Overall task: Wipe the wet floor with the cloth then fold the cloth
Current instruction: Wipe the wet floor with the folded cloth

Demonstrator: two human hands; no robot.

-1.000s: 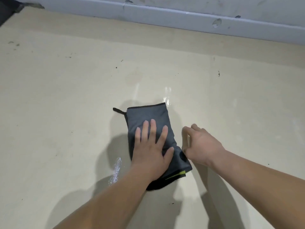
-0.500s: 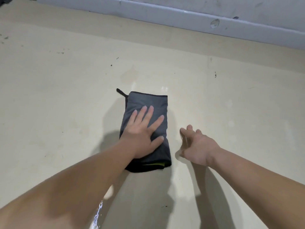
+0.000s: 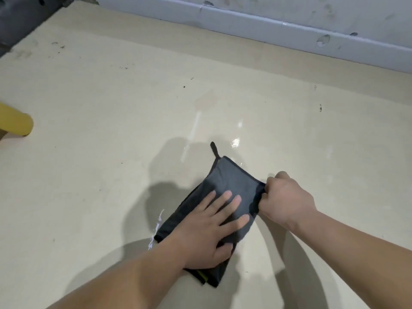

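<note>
Pressing down on the cloth (image 3: 231, 177), the left grip (image 3: 207, 230), a bare hand, lay open in the head view. Its fingers were straight and spread, and its palm was flat on the near half of the fabric. The right grip (image 3: 287, 197), also a bare hand, was closed on the cloth's right edge near the far corner, with its fingers curled round the hem. How the thumb lay could not be told.

The cloth was dark grey and folded into a long rectangle. It lay slantwise on the beige floor (image 3: 111, 152), with its far end toward the middle of the view and its near end low, beside the left wrist. A small black loop (image 3: 214, 149) stuck out from its far left corner. A thin yellow-green strip (image 3: 202, 275) showed between the layers at the near end. The left hand and forearm covered much of the cloth's near half.

Just beyond the far end, a wet patch (image 3: 236, 141) shone on the floor. A white glint of water (image 3: 157, 226) ran just beside the cloth's near left edge. Arm shadows fell on both sides of the cloth, and dark specks dotted the floor farther off.

A yellow cylinder (image 3: 15, 121) lay at the left edge, well apart from the cloth. A chipped grey wall base (image 3: 289, 30) ran along the top. A dark object (image 3: 22, 16) filled the top left corner, too blurred to identify.
</note>
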